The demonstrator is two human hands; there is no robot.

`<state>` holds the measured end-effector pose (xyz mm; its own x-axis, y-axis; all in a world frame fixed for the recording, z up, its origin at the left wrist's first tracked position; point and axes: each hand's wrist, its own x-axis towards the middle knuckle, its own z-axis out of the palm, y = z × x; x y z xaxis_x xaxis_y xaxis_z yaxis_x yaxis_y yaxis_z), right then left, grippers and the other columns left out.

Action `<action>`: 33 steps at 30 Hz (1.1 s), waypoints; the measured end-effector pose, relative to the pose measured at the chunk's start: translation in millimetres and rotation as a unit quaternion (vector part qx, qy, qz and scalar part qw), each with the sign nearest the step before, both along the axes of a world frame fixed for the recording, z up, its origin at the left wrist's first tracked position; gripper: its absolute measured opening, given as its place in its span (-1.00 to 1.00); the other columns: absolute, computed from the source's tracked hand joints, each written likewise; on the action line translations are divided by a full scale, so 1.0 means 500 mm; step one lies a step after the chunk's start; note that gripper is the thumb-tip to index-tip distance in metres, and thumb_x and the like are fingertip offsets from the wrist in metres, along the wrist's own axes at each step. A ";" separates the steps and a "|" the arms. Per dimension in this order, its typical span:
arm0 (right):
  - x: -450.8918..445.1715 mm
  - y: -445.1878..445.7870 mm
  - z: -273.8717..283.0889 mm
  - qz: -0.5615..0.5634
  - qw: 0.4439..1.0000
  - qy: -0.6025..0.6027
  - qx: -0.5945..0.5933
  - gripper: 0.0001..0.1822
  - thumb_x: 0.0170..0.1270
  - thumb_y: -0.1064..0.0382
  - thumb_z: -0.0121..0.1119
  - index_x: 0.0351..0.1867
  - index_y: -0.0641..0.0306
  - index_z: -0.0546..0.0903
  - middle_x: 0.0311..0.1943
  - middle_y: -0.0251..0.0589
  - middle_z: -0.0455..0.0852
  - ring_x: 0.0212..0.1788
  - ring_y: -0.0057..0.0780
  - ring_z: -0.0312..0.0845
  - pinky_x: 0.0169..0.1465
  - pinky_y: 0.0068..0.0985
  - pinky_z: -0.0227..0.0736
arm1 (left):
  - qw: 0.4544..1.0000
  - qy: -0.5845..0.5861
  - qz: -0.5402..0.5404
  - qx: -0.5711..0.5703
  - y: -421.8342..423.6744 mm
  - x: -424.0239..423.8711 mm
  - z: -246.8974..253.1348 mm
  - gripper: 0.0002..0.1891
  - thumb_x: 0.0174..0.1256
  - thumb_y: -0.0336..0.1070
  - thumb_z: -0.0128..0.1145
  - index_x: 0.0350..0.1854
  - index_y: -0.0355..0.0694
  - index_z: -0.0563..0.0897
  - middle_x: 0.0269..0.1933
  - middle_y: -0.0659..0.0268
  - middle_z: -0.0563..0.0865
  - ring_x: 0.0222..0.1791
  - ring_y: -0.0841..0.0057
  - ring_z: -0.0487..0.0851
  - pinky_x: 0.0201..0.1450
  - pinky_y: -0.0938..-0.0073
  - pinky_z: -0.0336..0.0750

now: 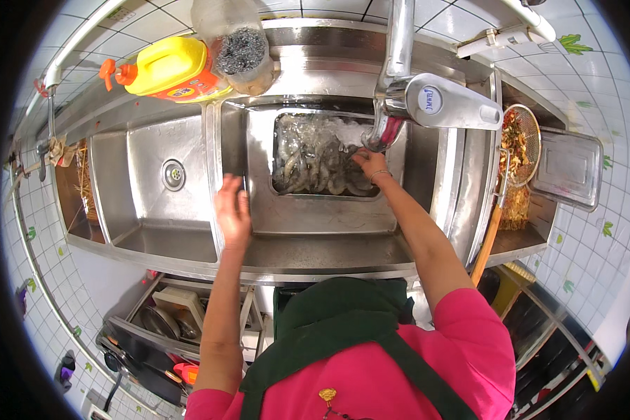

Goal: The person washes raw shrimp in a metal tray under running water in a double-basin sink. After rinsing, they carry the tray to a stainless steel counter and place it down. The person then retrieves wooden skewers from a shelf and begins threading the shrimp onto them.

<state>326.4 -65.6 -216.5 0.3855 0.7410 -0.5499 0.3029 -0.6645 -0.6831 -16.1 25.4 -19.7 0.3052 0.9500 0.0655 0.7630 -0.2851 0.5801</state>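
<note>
Raw shrimp (320, 168) lie under water in a rectangular metal tray (328, 197), which sits in the right basin of a stainless steel sink (325, 220). Water from the faucet (399, 100) churns the tray's back right part. My right hand (368, 163) reaches over the tray's right side below the spout, fingertips at the shrimp; whether they grip one cannot be told. My left hand (233, 210) hovers over the divider between the basins, left of the tray, fingers slightly spread, holding nothing.
A yellow pump bottle (170, 65) and a plastic container with steel wool (241, 52) stand behind the divider. The left basin (163, 136) has a drain. On the right, a wood-handled strainer (522, 144) holds food scraps beside a clear plastic lid or tray (569, 168).
</note>
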 end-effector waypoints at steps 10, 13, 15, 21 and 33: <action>-0.092 0.154 0.068 -0.371 0.869 0.326 0.034 -0.69 0.20 0.29 0.11 -0.02 0.22 0.43 -0.10 -0.21 0.51 -0.20 -0.36 0.50 -0.32 -0.41 0.56 | 0.963 0.170 0.186 -0.094 0.017 -0.093 -0.058 -0.43 0.34 0.09 -0.21 0.26 -0.19 0.23 0.12 0.11 0.47 0.08 0.19 0.45 0.06 0.25 0.39; -0.102 0.168 0.059 -0.426 0.833 0.354 -0.007 -0.76 0.26 0.23 0.00 -0.05 0.16 0.45 -0.23 -0.26 0.56 -0.21 -0.37 0.50 -0.32 -0.35 0.51 | 0.958 0.182 0.204 -0.087 0.010 -0.092 -0.062 -0.43 0.33 0.10 -0.19 0.25 -0.19 0.26 0.10 0.09 0.49 0.05 0.16 0.49 0.04 0.23 0.40; -0.095 0.166 0.009 -0.442 0.797 0.411 -0.006 -0.78 0.30 0.17 -0.05 -0.09 0.12 0.46 -0.28 -0.26 0.56 -0.23 -0.32 0.48 -0.24 -0.23 0.47 | 0.961 0.176 0.201 -0.076 0.017 -0.086 -0.065 -0.43 0.32 0.12 -0.19 0.23 -0.19 0.28 0.09 0.09 0.51 0.04 0.15 0.49 0.03 0.23 0.40; -0.128 0.171 0.007 -0.436 0.726 0.531 -0.010 -0.56 0.27 -0.10 -0.08 -0.04 0.20 0.39 -0.06 -0.05 0.41 -0.07 -0.12 0.34 0.06 0.00 0.32 | 0.954 0.189 0.219 -0.085 0.014 -0.090 -0.066 -0.43 0.31 0.14 -0.20 0.18 -0.21 0.33 0.06 0.08 0.53 0.05 0.14 0.49 0.03 0.21 0.41; -0.122 0.168 0.006 -0.467 0.687 0.556 0.029 -0.69 0.30 0.14 -0.19 -0.06 0.23 0.45 -0.06 -0.19 0.47 -0.05 -0.25 0.32 0.10 -0.15 0.23 | 0.953 0.195 0.220 -0.075 0.018 -0.082 -0.066 -0.44 0.30 0.15 -0.20 0.12 -0.23 0.36 -0.03 0.05 0.58 -0.02 0.09 0.51 -0.03 0.16 0.41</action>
<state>265.2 18.4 -213.5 0.0727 0.4892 -0.8691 -0.9678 -0.1759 -0.1800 -57.3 34.2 -52.7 -0.1519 0.9813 -0.1185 0.9552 0.1766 0.2376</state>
